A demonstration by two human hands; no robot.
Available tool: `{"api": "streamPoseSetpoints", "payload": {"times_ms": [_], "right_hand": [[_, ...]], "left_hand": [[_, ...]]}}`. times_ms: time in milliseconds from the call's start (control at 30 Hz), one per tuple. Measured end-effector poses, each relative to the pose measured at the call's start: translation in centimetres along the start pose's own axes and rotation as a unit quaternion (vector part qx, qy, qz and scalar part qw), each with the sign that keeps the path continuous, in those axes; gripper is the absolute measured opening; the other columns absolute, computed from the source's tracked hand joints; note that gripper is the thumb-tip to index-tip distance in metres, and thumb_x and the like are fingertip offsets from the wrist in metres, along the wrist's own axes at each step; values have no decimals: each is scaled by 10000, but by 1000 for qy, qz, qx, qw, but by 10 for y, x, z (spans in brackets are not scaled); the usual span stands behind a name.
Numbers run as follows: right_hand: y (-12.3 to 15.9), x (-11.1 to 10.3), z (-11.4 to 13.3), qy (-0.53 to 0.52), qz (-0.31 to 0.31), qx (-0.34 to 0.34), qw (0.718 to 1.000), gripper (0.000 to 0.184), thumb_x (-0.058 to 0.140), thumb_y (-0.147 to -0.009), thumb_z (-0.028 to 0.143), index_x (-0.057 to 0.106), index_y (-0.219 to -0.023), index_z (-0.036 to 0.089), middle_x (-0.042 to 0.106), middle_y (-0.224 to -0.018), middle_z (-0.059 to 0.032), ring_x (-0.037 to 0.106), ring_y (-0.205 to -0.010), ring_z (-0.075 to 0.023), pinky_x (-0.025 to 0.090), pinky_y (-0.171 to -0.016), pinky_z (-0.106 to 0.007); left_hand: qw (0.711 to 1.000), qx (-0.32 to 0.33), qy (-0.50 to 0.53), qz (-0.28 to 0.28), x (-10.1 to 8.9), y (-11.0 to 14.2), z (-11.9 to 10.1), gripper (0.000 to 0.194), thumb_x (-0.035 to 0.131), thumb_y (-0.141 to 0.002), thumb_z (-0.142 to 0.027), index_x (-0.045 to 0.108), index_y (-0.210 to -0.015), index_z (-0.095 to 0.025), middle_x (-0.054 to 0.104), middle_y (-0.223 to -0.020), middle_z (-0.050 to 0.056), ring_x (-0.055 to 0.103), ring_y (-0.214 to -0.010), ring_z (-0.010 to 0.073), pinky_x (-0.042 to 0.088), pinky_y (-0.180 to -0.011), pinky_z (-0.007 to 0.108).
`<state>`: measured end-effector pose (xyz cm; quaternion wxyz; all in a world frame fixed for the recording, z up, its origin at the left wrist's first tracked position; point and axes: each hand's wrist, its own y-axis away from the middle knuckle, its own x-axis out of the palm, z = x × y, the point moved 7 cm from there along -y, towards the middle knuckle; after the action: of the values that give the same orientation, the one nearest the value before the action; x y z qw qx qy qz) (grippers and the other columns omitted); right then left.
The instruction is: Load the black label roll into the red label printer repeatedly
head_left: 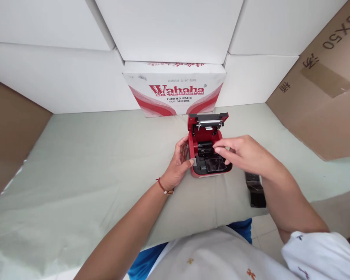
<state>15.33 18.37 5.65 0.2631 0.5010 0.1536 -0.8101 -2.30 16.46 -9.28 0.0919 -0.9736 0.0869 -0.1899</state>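
Observation:
A small red and black label printer [192, 151] sits on the cloth-covered table with its lid [208, 120] raised. Inside lies a shiny black label roll [204, 148], and a dark strip from it covers part of the front. My left hand [178, 165] grips the printer's left side, its thumb on a grey piece at the front corner. Over the printer's right side is my right hand [240, 153], thumb and forefinger drawn together at the right end of the roll. Whatever those fingertips may pinch is hidden.
A folded dark strip [255, 190] lies by my right forearm at the table's front edge. Behind the printer stands a white and red Wahaha water carton [176, 91] against white boxes [175, 31]. Brown cardboard flanks the table [90, 155] on the left [14, 136] and right [323, 85].

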Motion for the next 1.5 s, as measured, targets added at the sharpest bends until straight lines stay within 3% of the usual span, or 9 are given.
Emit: {"api": "streamPoseSetpoints", "payload": {"times_ms": [167,367,600,733,967,1067,1167,1233,1500], "right_hand": [[-54,20,5,255,123,80,956,289,544,-1012,215,782,-1176,217,824,-1137,-134,770,-1014,-324,499,-734,-365],[-68,47,8,285,168,87,940,248,616,-918,144,779,-1101,179,797,-1179,-178,756,-1042,-359,499,-712,-378],[9,-19,17,157,-6,59,986,364,544,-1027,394,711,-1306,231,755,-1215,-115,747,-948,-283,553,-773,-383],[73,-47,-28,47,-54,122,990,458,509,-1018,604,751,-1201,261,739,-833,-43,628,-573,-205,528,-595,-364],[106,21,-90,-25,64,164,984,461,533,-959,586,790,-1145,252,813,-1219,-116,778,-1081,-326,613,-948,-450],[109,27,-107,-28,5,186,982,477,499,-992,559,783,-1217,249,798,-1286,-107,760,-1145,-308,586,-1007,-437],[119,12,-139,64,-89,253,961,453,492,-988,503,786,-1222,251,806,-1239,-97,760,-996,-302,577,-942,-461],[123,12,-160,113,-84,271,952,408,533,-948,454,798,-1185,253,802,-1217,-93,740,-890,-288,572,-875,-460],[110,44,-158,94,-32,142,985,416,565,-932,295,773,-1283,212,775,-1212,-123,677,-1042,-293,555,-964,-456]], "left_hand": [[1000,-5,19,5,-1,-2,3,854,864,-848,-507,406,-1556,-370,364,-1759,62,276,-1674,301,190,-1396,518],[1000,-8,27,6,-1,-3,4,886,883,-824,-497,402,-1553,-354,358,-1760,75,269,-1675,308,205,-1390,515],[1000,-20,22,8,2,-3,2,869,867,-839,-500,400,-1557,-351,361,-1758,73,277,-1670,324,223,-1381,540],[1000,-18,18,4,0,-4,2,864,857,-842,-513,404,-1560,-351,374,-1753,74,276,-1670,321,225,-1382,547],[1000,-23,10,-7,-3,-4,6,877,871,-811,-525,423,-1547,-357,360,-1765,60,256,-1681,321,215,-1391,534],[999,-28,9,-17,-4,-3,5,861,871,-807,-528,444,-1533,-351,371,-1758,64,262,-1679,325,216,-1391,540],[999,-27,17,-24,-4,-2,3,836,877,-803,-516,469,-1512,-344,394,-1745,68,289,-1669,320,232,-1387,531],[999,-25,23,-27,-3,-1,2,811,876,-810,-495,479,-1500,-343,403,-1739,68,309,-1660,313,254,-1379,522],[999,-29,15,-34,-5,1,3,787,869,-819,-495,487,-1487,-328,398,-1736,76,327,-1649,313,243,-1378,517]]}}
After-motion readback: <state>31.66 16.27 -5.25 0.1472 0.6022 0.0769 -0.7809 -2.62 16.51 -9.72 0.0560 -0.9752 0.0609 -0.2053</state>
